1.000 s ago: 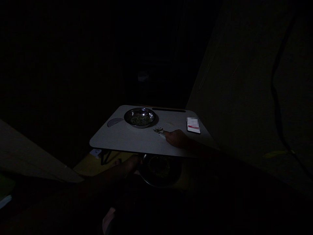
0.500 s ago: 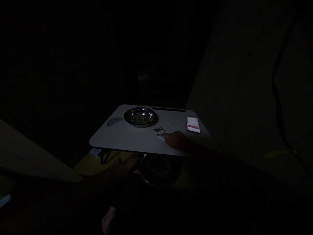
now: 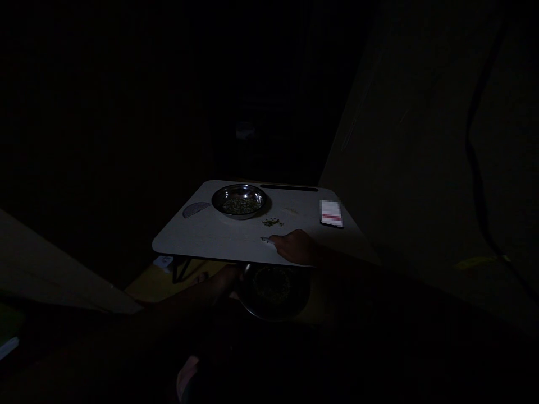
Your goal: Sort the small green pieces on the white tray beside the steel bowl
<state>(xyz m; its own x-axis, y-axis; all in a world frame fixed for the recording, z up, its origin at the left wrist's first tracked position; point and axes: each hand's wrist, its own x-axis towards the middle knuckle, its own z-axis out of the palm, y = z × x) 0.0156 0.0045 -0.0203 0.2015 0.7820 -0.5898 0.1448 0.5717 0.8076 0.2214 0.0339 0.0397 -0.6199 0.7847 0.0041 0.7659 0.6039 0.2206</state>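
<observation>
In the head view, my right hand [image 3: 297, 246] is closed over the near part of the white table, gripping a small pale flat piece [image 3: 265, 240] with a few dark bits on it. Its exact kind is too dim to tell. Just beyond lies a small heap of green seed-like bits [image 3: 272, 222]. My left hand [image 3: 229, 276] is at the left rim of a dark metal bowl [image 3: 252, 307] below the table edge, its fingers wrapped there. Small bits lie inside this bowl. A shiny steel bowl [image 3: 240, 213] holding similar green bits stands on the table.
The white folding table [image 3: 202, 238] carries a phone [image 3: 332, 214] at right and a semicircular printed mark [image 3: 196, 210] at left. A faint pale patch of bits [image 3: 290, 211] lies behind the heap. Walls rise at both sides; the room is very dark.
My right hand has drawn back toward the near table edge and slightly left, taking the pale piece away from the heap. My left hand and the lower bowl stay in place.
</observation>
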